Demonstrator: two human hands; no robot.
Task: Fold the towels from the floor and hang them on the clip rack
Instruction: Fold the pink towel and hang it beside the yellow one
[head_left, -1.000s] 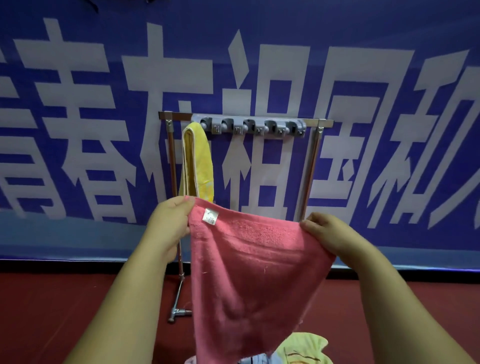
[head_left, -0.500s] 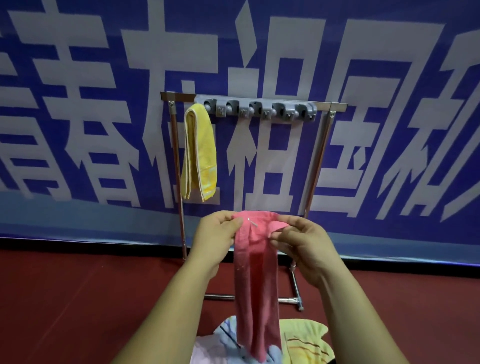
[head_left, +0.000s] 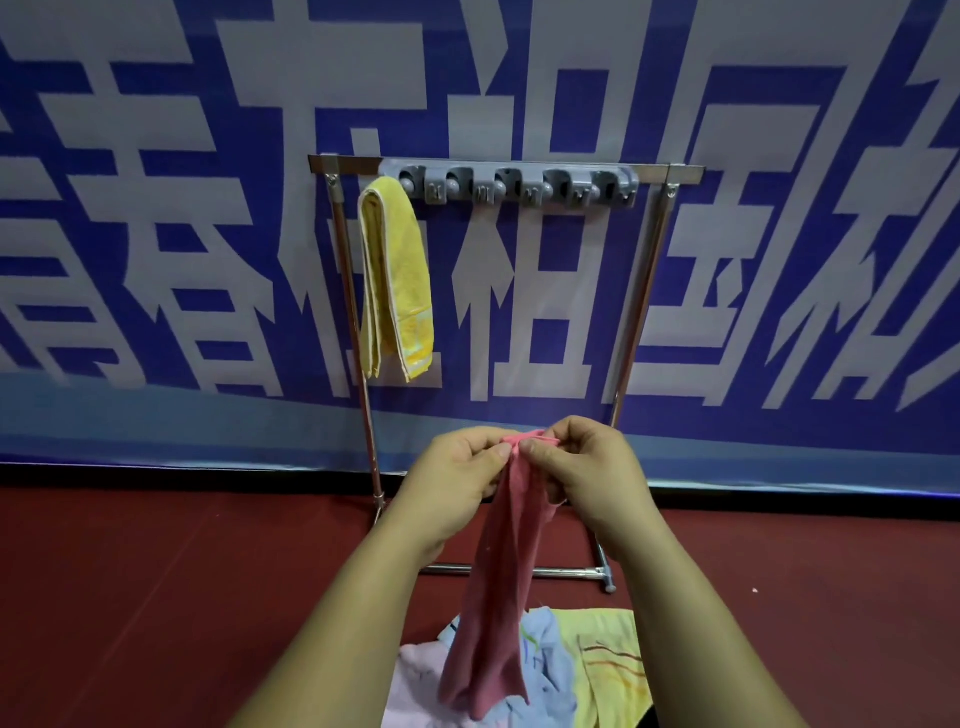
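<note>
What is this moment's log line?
left hand, right hand: pinch pink towel | yellow towel: on clip rack | floor: towel pile

The blue banner (head_left: 571, 119) carries large white Chinese characters — 春, 祖 and 国 readable, others cropped.

Whole back wall is covered by a big blue banner (head_left: 156, 270) with huge white block characters (head_left: 337, 52) running across it. They're cropped at the top and both sides, so only part of the line is visible. Along the bottom the banner turns into a paler blue band (head_left: 156, 426) that looks a bit wrinkled. Right under it there's a thin black strip (head_left: 156, 475) where the wall meets the floor. The floor (head_left: 130, 597) is dark red, smooth and matte, with one tiny pink speck (head_left: 754, 591) over on the right. Lighting is pretty dim and even.
</note>
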